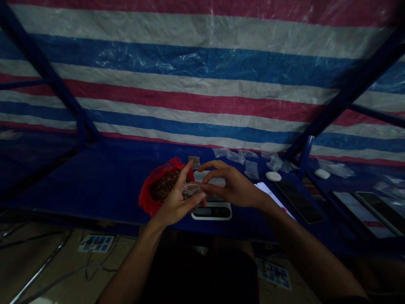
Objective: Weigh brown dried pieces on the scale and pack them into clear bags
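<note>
A small clear plastic zip bag [190,190] is held up in front of me. My left hand [175,202] grips it from the left, thumb at its near side. My right hand [226,183] pinches the bag's right edge between thumb and a finger, its other fingers raised. Below both hands lies a white digital kitchen scale [227,211], its display partly covered by my left fingers. Just left of the scale stands an open red plastic bag [147,195] of brown dried bits [163,185]. Behind my left fingertips lies a small filled clear bag [194,160].
Several clear bags [236,157] lie at the back of the blue table [95,181]. To the right are a white oval object [273,176], a dark phone [299,200], and two more phones [363,213]. Blue frame posts [53,80] and a striped tarp [196,93] close off the back.
</note>
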A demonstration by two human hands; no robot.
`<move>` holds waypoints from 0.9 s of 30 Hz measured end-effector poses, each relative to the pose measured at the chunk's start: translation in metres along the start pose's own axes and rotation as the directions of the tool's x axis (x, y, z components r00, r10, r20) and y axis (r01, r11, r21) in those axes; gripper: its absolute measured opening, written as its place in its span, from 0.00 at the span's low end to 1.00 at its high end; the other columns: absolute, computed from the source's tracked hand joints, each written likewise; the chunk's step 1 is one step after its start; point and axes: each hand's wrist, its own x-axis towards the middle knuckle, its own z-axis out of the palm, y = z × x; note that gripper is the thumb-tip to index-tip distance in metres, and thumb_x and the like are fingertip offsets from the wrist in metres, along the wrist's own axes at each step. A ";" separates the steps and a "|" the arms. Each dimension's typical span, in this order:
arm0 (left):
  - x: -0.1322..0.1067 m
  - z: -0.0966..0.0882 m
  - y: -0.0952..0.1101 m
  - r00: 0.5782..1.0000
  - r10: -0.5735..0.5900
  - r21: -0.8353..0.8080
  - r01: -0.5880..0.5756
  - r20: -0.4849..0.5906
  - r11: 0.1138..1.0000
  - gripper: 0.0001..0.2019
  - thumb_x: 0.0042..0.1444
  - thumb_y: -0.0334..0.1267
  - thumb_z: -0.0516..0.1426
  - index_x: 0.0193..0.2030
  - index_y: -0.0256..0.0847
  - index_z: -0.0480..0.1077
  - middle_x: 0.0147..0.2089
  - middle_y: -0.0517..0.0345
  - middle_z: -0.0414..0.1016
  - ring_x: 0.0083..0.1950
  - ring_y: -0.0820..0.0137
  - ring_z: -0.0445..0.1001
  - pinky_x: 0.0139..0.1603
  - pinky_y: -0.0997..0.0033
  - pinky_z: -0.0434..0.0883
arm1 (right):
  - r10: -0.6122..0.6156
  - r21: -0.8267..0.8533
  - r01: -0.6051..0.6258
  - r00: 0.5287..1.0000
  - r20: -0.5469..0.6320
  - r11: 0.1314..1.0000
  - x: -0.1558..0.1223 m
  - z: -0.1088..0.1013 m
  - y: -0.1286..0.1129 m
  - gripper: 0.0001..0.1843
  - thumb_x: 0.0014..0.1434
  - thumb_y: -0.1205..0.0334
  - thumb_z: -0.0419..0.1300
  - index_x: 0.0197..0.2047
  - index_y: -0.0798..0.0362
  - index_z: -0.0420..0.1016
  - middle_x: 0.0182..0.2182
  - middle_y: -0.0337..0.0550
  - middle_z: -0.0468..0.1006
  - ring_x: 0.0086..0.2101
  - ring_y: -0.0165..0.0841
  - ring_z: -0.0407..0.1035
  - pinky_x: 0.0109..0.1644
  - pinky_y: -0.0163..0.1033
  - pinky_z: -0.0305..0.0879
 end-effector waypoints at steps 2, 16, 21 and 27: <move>0.001 -0.001 0.001 1.000 -0.010 0.057 0.009 0.001 0.998 0.45 0.64 0.46 0.61 0.79 0.43 0.38 0.38 0.51 0.82 0.38 0.62 0.82 0.38 0.63 0.78 | 0.026 0.044 -0.026 1.000 -0.001 0.999 0.000 0.001 -0.001 0.02 0.65 0.62 0.65 0.39 0.50 0.80 0.55 0.47 0.75 0.55 0.39 0.71 0.61 0.52 0.67; 0.005 -0.015 0.013 0.880 0.140 0.293 -0.002 -0.453 0.956 0.17 0.56 0.51 0.66 0.40 0.37 0.82 0.41 0.50 0.86 0.42 0.61 0.83 0.46 0.64 0.79 | 0.018 -0.083 -0.028 0.993 -0.116 0.996 -0.007 0.005 0.010 0.01 0.66 0.65 0.64 0.40 0.51 0.77 0.43 0.43 0.76 0.47 0.35 0.70 0.54 0.45 0.66; 0.003 -0.018 0.016 0.873 0.109 0.303 0.046 -0.476 0.952 0.14 0.54 0.48 0.67 0.38 0.38 0.83 0.36 0.52 0.86 0.37 0.64 0.82 0.40 0.67 0.79 | 0.027 -0.030 -0.031 0.991 -0.132 0.999 -0.011 0.007 0.009 0.02 0.66 0.65 0.63 0.40 0.50 0.78 0.42 0.43 0.76 0.45 0.36 0.71 0.52 0.45 0.67; 0.001 -0.021 0.016 0.915 0.155 0.377 -0.003 -0.373 0.926 0.11 0.55 0.46 0.66 0.37 0.39 0.81 0.39 0.52 0.85 0.41 0.63 0.82 0.46 0.65 0.79 | 0.030 -0.032 -0.034 0.993 -0.112 0.999 -0.015 0.008 0.005 0.01 0.65 0.66 0.64 0.39 0.51 0.77 0.42 0.44 0.76 0.45 0.37 0.71 0.53 0.47 0.67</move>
